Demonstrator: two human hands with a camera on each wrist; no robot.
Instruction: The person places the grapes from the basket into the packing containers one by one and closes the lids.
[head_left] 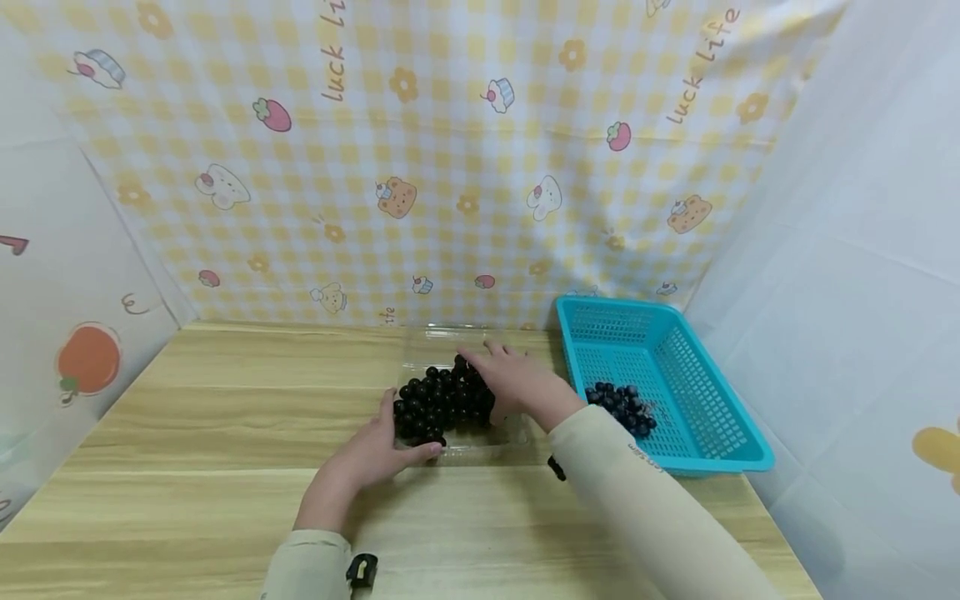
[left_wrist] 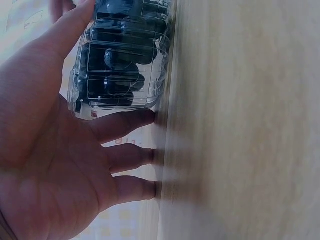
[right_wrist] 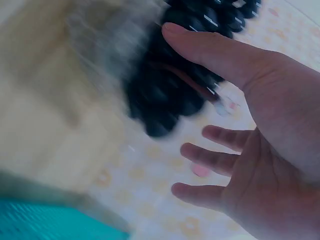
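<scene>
Dark grapes (head_left: 431, 408) fill much of a clear plastic container (head_left: 480, 451) near the back of the table. My left hand (head_left: 375, 450) rests against the container's front left corner, thumb along the front rim. In the left wrist view its fingers (left_wrist: 131, 159) are straight and spread, tips down at the tabletop. Over the container's right side, my right hand (head_left: 517, 383) holds a bunch of grapes (right_wrist: 162, 95) between thumb and index finger. Its other fingers (right_wrist: 212, 159) stretch out free of the bunch.
A blue plastic basket (head_left: 720, 400) stands on the right of the wooden table (head_left: 187, 467), holding another bunch of dark grapes (head_left: 622, 408). Behind the table hangs a yellow checked cloth (head_left: 450, 150). White sheeting (head_left: 840, 350) borders the right side.
</scene>
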